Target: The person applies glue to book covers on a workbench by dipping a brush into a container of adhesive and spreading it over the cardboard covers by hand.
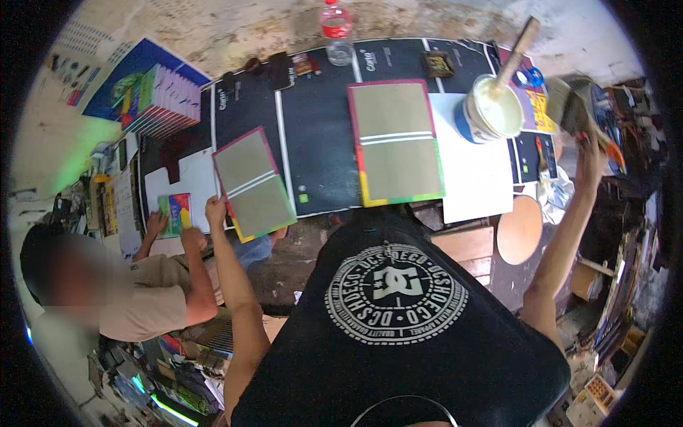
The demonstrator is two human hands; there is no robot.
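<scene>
My left hand [215, 211] is closed on the left edge of a book cover [250, 181], which lies open with its grey inner side up and two white strips across the middle. Red, yellow and green borders frame the cover. Far out to the right, my right hand [588, 148] is closed round what looks like a wide brush [568, 107] with pale bristles and an orange handle, slightly blurred. A second, similar open cover [395, 153] lies flat in front of me. Right of it a tub of white paste [498, 114] holds a wooden stick [518, 53].
At my left a co-worker [153, 292] handles a small colourful book [175, 213]. Stacked books [167, 99] stand at the back left of the black table [316, 142]. A plastic bottle [337, 39] is at the rear; white sheets [477, 185] lie under the tub.
</scene>
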